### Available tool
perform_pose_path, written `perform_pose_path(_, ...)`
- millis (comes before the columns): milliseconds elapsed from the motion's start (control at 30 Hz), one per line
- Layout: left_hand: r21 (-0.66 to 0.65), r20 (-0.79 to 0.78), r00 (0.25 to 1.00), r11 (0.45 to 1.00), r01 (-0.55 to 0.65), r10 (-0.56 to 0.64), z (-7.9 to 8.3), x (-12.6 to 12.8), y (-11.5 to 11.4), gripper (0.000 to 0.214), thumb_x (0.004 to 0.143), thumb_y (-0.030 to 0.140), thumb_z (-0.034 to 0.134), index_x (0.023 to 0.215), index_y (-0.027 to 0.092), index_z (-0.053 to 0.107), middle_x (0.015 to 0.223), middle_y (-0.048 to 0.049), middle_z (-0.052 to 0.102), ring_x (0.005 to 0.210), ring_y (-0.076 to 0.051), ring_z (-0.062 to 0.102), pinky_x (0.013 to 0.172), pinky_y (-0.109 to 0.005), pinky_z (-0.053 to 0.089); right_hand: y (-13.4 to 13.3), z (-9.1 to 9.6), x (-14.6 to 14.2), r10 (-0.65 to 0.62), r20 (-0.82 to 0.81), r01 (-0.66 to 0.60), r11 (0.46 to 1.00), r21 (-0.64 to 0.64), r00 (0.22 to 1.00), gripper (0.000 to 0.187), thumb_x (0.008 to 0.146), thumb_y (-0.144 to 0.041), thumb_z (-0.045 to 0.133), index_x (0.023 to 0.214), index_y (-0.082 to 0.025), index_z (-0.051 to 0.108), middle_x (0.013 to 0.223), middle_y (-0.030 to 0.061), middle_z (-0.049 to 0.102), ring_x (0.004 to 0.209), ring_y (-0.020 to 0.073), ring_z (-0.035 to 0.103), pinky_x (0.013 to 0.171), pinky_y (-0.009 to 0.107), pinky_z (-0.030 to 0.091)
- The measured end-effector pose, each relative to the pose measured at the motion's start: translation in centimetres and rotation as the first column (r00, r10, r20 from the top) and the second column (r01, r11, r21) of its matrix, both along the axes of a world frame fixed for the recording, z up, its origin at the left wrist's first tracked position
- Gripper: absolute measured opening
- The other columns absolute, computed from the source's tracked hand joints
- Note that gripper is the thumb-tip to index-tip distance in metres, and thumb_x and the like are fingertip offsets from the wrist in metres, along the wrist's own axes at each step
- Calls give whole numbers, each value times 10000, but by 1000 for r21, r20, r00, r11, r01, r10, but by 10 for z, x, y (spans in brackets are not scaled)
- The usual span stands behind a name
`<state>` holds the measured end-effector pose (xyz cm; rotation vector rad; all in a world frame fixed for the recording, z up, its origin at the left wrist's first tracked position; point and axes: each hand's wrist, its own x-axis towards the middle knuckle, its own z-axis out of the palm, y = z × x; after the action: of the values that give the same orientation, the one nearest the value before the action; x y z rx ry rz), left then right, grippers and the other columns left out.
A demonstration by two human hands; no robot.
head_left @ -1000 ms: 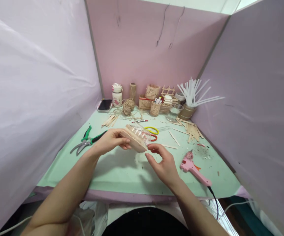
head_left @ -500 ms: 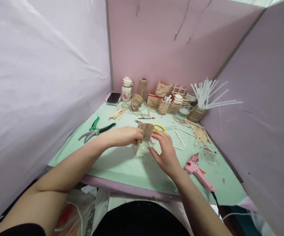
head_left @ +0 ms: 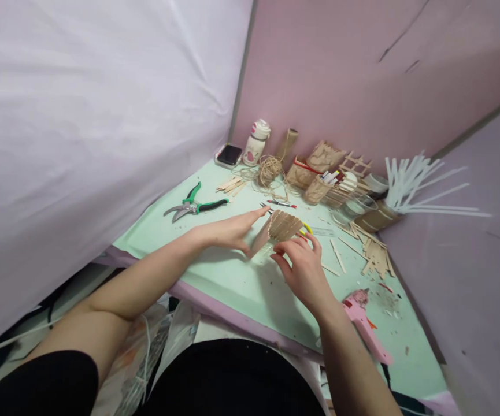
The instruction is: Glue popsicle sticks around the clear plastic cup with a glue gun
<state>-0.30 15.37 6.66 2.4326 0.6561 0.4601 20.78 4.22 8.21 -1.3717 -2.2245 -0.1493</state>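
Note:
A small holder with a wall of wooden craft sticks [head_left: 285, 224] and a see-through body stands on the table between my hands. My left hand [head_left: 234, 232] is at its left side, fingers stretched out and thumb apart; whether it touches the holder I cannot tell. At the front right, my right hand [head_left: 304, 263] has its fingers bent, thumb and fingertips close together by the see-through part. What lies between those tips is too small to make out. Scissors with yellow handles [head_left: 307, 229] lie partly hidden behind the holder.
Green-handled pruning shears [head_left: 191, 206] lie at left, a pink glue gun [head_left: 366, 326] at right. Loose craft sticks [head_left: 377, 257] are heaped at the right. Along the back stand a bottle [head_left: 256, 144], a twine ball [head_left: 270, 169], stick-covered pots [head_left: 318, 189] and white glue sticks [head_left: 414, 185].
The view has swung left and tilted. My left hand has opened from its grip on the holder's stick wall. My right hand's spread fingers have drawn together near the holder's front.

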Motion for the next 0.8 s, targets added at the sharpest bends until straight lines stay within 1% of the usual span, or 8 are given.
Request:
perform_pose_path(67, -3, -126, 990, 998, -55, 55, -2, -2, 4, 1165, 629, 353, 797, 1530, 197, 75, 1557, -172, 320, 1428, -336, 309, 1159, -448, 235, 1, 1, -2, 9, 8, -9, 1000, -14, 1000, 112, 930, -223, 523, 827, -229, 568, 766, -6, 678, 849, 197, 617, 1069, 470, 247)
perform_pose_path(100, 0, -177, 981, 997, -76, 75, -2, -3, 6, 1125, 636, 383, 789, 1521, 202, 119, 1545, -160, 353, 1420, -337, 317, 1161, -457, 217, 2, 2, -4, 13, 10, -13, 1000, -19, 1000, 116, 933, -227, 515, 827, -229, 562, 771, -2, 676, 842, 196, 615, 1060, 468, 258)
perform_pose_path(133, -1, -214, 973, 996, -84, 82, -2, -3, 7, 1074, 647, 407, 777, 1508, 206, 166, 1536, -148, 374, 1412, -333, 327, 1159, -456, 210, 2, 2, -5, 16, 11, -16, 1000, -26, 1000, 116, 935, -231, 510, 829, -229, 556, 776, 2, 674, 836, 196, 613, 1051, 465, 270)
perform_pose_path(200, -17, -253, 966, 998, -60, 53, -2, -3, 8, 954, 673, 432, 750, 1465, 212, 265, 1517, -123, 412, 1381, -316, 368, 1144, -439, 227, 3, 1, -8, 12, 10, -12, 999, -40, 1000, 107, 931, -232, 513, 830, -227, 546, 783, 6, 671, 834, 195, 612, 1033, 458, 288)
perform_pose_path(300, -42, -237, 971, 999, 17, -27, -3, 0, 9, 758, 716, 408, 718, 1374, 228, 389, 1451, -80, 499, 1322, -276, 442, 1125, -407, 244, 5, -2, -13, -13, 32, 14, 999, -49, 999, 83, 917, -218, 529, 835, -218, 542, 793, 12, 674, 855, 202, 613, 1019, 454, 301)
perform_pose_path(400, -66, -212, 976, 997, 40, -54, -5, 3, 11, 654, 730, 364, 716, 1312, 235, 446, 1402, -48, 548, 1302, -258, 465, 1140, -404, 199, 5, -3, -15, -23, 66, 27, 998, -52, 998, 72, 913, -207, 534, 841, -211, 542, 791, 22, 677, 852, 208, 614, 1014, 452, 309)
perform_pose_path(533, -87, -195, 979, 996, 37, -54, -8, 4, 13, 611, 733, 348, 721, 1282, 241, 476, 1366, -28, 581, 1262, -251, 499, 1132, -397, 201, 6, -4, -15, -16, 68, 20, 998, -66, 998, 72, 907, -199, 546, 837, -213, 538, 781, 20, 673, 832, 207, 609, 1016, 450, 319)
perform_pose_path(800, -74, -178, 983, 997, 32, -44, -11, 5, 12, 559, 743, 370, 704, 1247, 240, 501, 1305, -16, 622, 1208, -233, 530, 1104, -380, 223, 8, -5, -13, 0, 32, 2, 996, -85, 999, 88, 894, -182, 536, 820, -227, 523, 780, 15, 664, 812, 203, 604, 1009, 452, 340)
